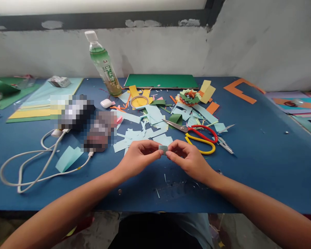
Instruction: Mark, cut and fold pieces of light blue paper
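Note:
A small piece of light blue paper [163,149] is pinched between both my hands above the front middle of the table. My left hand [141,155] grips its left edge between thumb and fingers. On the other side, my right hand [188,157] pinches the right edge. Just beyond my fingers lies a heap of light blue paper scraps [134,136]. Scissors with one red and one yellow handle [200,138] rest beyond my right hand, blades pointing left. Behind them sits a ring of folded green and orange paper [188,97].
A bottle [103,67] stands at the back left, near a roll of tape [139,102] and a white earphone case [106,103]. White cables [45,173] loop across the left. A pair of compasses [226,145] lies right of the scissors. A transparent ruler [171,191] lies near the front edge.

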`<state>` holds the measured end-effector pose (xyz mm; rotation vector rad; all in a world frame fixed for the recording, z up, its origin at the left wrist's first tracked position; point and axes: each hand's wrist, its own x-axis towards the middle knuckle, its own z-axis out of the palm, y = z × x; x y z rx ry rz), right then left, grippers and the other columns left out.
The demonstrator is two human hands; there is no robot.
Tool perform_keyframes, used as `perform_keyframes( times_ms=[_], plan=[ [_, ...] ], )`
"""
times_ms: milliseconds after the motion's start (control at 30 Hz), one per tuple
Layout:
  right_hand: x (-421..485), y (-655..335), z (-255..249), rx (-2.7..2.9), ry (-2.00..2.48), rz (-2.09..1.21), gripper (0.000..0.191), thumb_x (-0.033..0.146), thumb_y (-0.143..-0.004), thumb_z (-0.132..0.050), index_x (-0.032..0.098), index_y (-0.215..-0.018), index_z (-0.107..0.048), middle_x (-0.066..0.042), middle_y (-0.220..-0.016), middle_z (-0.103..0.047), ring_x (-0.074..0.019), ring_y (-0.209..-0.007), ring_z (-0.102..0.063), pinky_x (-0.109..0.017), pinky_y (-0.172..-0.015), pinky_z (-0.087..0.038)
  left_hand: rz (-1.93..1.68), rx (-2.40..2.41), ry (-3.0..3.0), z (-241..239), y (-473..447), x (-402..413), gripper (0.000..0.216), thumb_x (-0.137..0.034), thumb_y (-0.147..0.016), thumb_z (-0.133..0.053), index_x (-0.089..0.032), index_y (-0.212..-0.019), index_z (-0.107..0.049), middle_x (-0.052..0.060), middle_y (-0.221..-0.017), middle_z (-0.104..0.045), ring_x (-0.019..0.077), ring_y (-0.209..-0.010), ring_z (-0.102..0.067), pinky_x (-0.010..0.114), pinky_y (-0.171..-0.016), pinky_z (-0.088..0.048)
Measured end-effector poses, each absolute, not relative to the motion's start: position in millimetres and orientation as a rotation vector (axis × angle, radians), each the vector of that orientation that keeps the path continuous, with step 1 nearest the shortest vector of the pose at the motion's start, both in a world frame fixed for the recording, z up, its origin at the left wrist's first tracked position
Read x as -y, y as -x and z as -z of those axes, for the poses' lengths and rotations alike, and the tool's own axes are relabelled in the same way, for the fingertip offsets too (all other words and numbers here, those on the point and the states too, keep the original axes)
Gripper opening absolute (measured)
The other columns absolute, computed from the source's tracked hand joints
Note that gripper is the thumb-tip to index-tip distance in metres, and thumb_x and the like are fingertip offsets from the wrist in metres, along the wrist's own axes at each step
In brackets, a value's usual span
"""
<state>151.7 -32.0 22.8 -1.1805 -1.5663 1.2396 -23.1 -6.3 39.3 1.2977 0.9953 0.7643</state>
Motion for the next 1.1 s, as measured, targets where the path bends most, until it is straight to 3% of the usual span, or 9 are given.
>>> perform_keyframes(
  times_ms=[200,533,733,1100],
  plan=[
    [32,-148,-18,1.824,1.118,-0.644,0.006,0.014,-0.078,-0.056,0.018,-0.082,-0.058,-0.001,-0.074,-0.062,-0.0132,-0.067,-0.058,-0.024,-0.064,-0.047,-0.7,-1.086,-1.377,-40,22,7,0.014,-0.025,-0.069,-0.063,-0.014,-0.074,-0.068,0.001,-0.069,-0.067,0.0123,-0.065,-0.059,0.022,-0.062,-0.046],
    [27,-151,-13,2.038,0.904,-0.152,0.013,0.009,-0.081,-0.054,0.018,-0.088,-0.06,-0.007,-0.081,-0.064,-0.0173,-0.075,-0.059,-0.03,-0.069,-0.049,-0.591,-1.066,-1.147,-33,20,9,0.013,-0.024,-0.071,-0.06,-0.014,-0.072,-0.068,0.001,-0.065,-0.064,0.0096,-0.059,-0.057,0.019,-0.056,-0.047],
    [25,-159,-12,2.146,0.802,-0.042,0.022,0.006,-0.081,-0.052,0.017,-0.099,-0.058,-0.008,-0.085,-0.064,-0.0183,-0.077,-0.058,-0.031,-0.068,-0.05,-0.624,-0.977,-0.946,-35,21,11,0.015,-0.028,-0.071,-0.062,-0.014,-0.067,-0.067,0.002,-0.069,-0.061,0.0094,-0.061,-0.05,0.017,-0.048,-0.045],
    [27,-162,-15,2.139,0.715,-0.035,0.025,0.004,-0.079,-0.053,0.02,-0.097,-0.059,-0.007,-0.082,-0.06,-0.0176,-0.074,-0.057,-0.032,-0.067,-0.049,-0.567,-0.848,-1.049,-37,25,11,0.026,-0.03,-0.065,-0.071,-0.014,-0.086,-0.071,0.002,-0.065,-0.059,0.0112,-0.063,-0.051,0.018,-0.048,-0.048]
  ],
)
